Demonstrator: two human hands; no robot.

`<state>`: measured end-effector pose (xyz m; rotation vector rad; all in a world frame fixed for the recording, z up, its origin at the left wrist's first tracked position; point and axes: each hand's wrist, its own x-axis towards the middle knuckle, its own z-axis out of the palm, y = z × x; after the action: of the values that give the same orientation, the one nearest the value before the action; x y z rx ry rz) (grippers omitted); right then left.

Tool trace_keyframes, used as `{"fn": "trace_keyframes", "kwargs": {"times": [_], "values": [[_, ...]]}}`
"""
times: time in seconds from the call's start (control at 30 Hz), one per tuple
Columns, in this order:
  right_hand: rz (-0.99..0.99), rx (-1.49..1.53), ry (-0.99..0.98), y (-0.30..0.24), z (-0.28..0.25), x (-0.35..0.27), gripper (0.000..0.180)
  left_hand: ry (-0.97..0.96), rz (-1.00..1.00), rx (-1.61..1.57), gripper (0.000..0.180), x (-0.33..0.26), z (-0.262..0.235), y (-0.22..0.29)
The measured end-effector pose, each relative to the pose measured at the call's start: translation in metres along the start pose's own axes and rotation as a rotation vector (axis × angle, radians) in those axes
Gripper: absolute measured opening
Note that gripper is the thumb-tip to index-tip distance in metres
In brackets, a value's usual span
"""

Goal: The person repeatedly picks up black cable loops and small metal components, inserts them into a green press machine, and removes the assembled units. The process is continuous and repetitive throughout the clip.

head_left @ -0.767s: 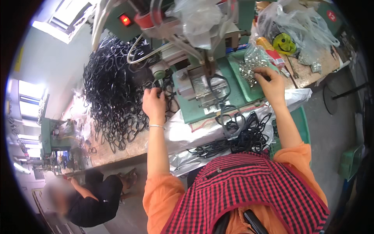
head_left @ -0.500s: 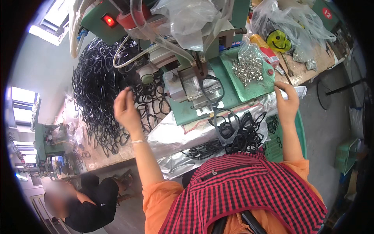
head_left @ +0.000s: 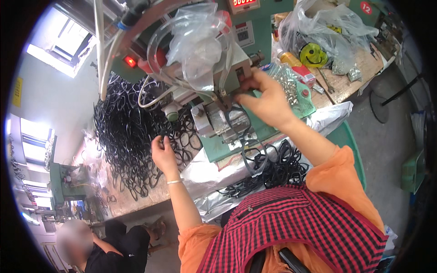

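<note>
My right hand (head_left: pixel 272 100) reaches to the machine head, thumb and fingers apart, beside a black eyeglass frame (head_left: pixel 239 122). That frame sits at the metal fixture (head_left: pixel 214 120) under the head, and one rim hangs over the front edge. Whether my thumb touches the frame I cannot tell. My left hand (head_left: pixel 165 157) is at the near edge of a big heap of black eyeglass frames (head_left: pixel 127 132). Its fingers are bent with the tips drawn together; what they hold, if anything, is too small to make out.
A bag of small metal parts (head_left: pixel 287 84) lies on the green machine base (head_left: pixel 309 102). More black frames (head_left: pixel 284 166) rest on silver foil (head_left: pixel 200 161) before me. Behind are clear plastic bags (head_left: pixel 327 22) and a wrench (head_left: pixel 327 81). Another person (head_left: pixel 114 245) sits at lower left.
My right hand has moved left from the corner of the green base to the machine head. My left hand has come down and nearer, along the heap. The view has shifted slightly.
</note>
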<state>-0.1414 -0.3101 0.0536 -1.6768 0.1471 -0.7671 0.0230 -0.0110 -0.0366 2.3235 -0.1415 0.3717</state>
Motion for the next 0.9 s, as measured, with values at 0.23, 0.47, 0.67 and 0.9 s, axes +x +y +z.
{"fn": "trace_keyframes", "kwargs": {"times": [0.23,0.47,0.67,0.9], "values": [[0.062,0.091,0.027,0.002,0.017,-0.013,0.041,0.083,0.007,-0.860,0.013,-0.046,-0.023,0.036],[0.087,0.211,-0.032,-0.011,0.024,-0.014,0.046,-0.045,0.617,-1.112,0.015,-0.052,-0.065,0.173],[0.158,0.227,-0.078,-0.038,0.022,-0.029,0.053,-0.005,0.755,-1.047,0.019,-0.043,-0.048,0.171],[0.022,-0.368,0.277,0.057,-0.083,-0.023,0.047,-0.078,1.356,-0.379,0.020,-0.082,-0.020,0.166]]}}
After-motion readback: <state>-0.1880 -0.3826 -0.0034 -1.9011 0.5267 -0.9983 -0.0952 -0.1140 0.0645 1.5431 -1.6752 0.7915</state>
